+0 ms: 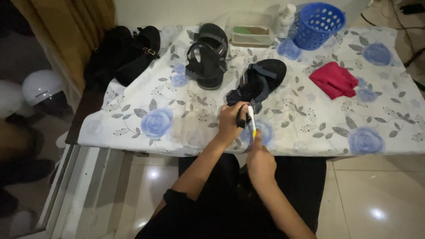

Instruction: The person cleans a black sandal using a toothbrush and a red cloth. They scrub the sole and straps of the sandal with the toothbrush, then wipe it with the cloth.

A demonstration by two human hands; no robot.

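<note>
Plainly, dark strappy sandal [259, 84], heel strap raised.

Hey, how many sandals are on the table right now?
2 plain sandals: one black sandal at the back centre, one dark sandal nearer, its heel strap held by the left hand. The black shoes at the left edge are heaped, so more may be hidden.

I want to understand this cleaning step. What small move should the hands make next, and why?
Probably stroke the toothbrush along the sandal strap: the left hand pinches the strap end, and the right hand already aims the brush head at it.
</note>
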